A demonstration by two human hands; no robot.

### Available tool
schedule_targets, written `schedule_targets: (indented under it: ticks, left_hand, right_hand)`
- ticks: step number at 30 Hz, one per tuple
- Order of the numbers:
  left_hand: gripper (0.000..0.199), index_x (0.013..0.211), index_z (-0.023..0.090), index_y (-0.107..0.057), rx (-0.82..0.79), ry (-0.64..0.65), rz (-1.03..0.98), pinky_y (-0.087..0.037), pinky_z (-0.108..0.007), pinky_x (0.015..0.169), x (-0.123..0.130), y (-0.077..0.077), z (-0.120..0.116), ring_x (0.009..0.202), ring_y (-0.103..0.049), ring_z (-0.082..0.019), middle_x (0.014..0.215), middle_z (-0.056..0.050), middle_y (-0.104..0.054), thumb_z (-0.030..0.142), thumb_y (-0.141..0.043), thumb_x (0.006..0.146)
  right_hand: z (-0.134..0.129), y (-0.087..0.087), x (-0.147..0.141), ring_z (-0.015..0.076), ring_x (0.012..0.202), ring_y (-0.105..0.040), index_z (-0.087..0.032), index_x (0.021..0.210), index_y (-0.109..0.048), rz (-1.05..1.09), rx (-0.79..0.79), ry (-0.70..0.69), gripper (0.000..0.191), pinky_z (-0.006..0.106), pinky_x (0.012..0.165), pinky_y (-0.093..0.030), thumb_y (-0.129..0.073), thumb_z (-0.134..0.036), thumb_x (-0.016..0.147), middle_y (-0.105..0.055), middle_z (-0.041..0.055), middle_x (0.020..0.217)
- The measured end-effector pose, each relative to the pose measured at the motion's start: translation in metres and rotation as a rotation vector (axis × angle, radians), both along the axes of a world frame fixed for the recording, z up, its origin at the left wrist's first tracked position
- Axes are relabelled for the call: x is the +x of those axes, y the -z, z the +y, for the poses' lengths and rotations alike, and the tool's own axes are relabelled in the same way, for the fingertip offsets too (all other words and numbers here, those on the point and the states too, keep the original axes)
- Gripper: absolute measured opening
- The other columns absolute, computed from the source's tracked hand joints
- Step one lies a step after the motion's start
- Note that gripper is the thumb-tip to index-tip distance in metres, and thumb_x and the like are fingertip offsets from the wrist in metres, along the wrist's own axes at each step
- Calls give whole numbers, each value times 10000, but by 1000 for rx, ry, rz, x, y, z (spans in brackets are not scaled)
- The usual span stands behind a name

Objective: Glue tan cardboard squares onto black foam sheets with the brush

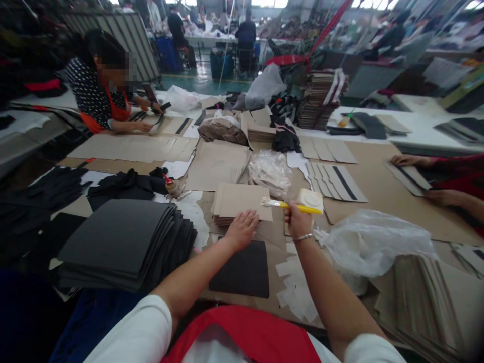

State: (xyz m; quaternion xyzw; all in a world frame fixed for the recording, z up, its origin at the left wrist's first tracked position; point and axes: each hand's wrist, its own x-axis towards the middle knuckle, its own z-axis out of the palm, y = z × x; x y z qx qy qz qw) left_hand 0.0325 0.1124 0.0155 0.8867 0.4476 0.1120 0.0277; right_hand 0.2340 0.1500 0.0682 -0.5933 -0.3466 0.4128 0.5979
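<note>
Head cam | L hand (242, 231) flat on brd stack (240, 199) | R hand (299, 222) gripping ylw brush (309, 208)

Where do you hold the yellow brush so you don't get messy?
Probably by its slim yellow handle, coming from the right, as the right hand does. The handle sticks out that way, while the pale bristles point left over the stack of boards, so fingers likely stay clear.

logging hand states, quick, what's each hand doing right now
Left hand: open, resting on a stack of tan rectangular cardboard-like sheets.
Right hand: closed, holding a yellow-handled brush with pale bristles.
</note>
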Motion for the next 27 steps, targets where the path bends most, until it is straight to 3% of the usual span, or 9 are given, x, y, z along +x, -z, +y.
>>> schedule_targets:
  ticks: [2, 5, 13, 15, 20, 23, 27]
  left_hand:
    - [508, 1366, 99, -412, -86, -36, 103, -322, -450, 1080, 1, 5, 22, 1350, -341, -280, 1449, -178, -390, 255, -453, 885]
    - [450, 1338, 85, -445, -125, -60, 162, -358, -441, 1050, -2, 16, 34, 1314, -398, -272, 1408, -203, -434, 188, -382, 904]
    - [474, 1326, -22, -434, -99, -93, 167, -325, -440, 1065, 3, 24, 30, 1318, -389, -301, 1376, -274, -436, 156, -338, 898]
    - [494, 1348, -20, -412, -91, -99, 167, -325, -442, 1066, 5, 27, 30, 1331, -371, -302, 1395, -270, -417, 175, -342, 900]
    - [481, 1340, 19, -444, -77, -114, 182, -349, -429, 1048, 6, 30, 31, 1315, -393, -297, 1412, -228, -418, 194, -355, 901]
    - [452, 1315, 39, -471, -81, -111, 179, -372, -416, 1018, 6, 24, 32, 1281, -427, -286, 1383, -220, -457, 192, -387, 898]
    - [337, 1203, 132, -550, -97, -123, 170, -421, -412, 931, 7, 10, 41, 1185, -488, -268, 1366, -175, -478, 201, -430, 895]
  right_hand:
    - [20, -2, -43, 60, 333, -430, -177, 720, -546, -5, -28, -147, 335, 170, 320, -346, -657, -487, 655, -496, -79, 453]
    - [40, 5, -86, 74, 328, -438, -181, 652, -532, -99, -56, -345, 335, 190, 324, -357, -638, -498, 668, -504, -59, 441]
    - [75, 24, -113, 79, 383, -476, -190, 618, -531, -415, -116, -693, 224, 182, 405, -390, -548, -373, 747, -523, -45, 458]
    - [90, 26, -117, 88, 378, -486, -192, 639, -538, -409, -141, -662, 204, 189, 396, -395, -549, -361, 753, -532, -42, 466]
    - [127, 33, -111, 103, 402, -533, -200, 726, -561, -368, -188, -434, 190, 199, 396, -437, -522, -373, 794, -591, -21, 539]
    - [135, 33, -80, 101, 392, -533, -203, 703, -552, -379, -208, -362, 185, 192, 384, -435, -540, -366, 789, -578, -26, 519]
    - [125, 28, -26, 75, 361, -492, -193, 655, -540, -414, -214, -226, 190, 166, 367, -412, -544, -336, 780, -544, -40, 482]
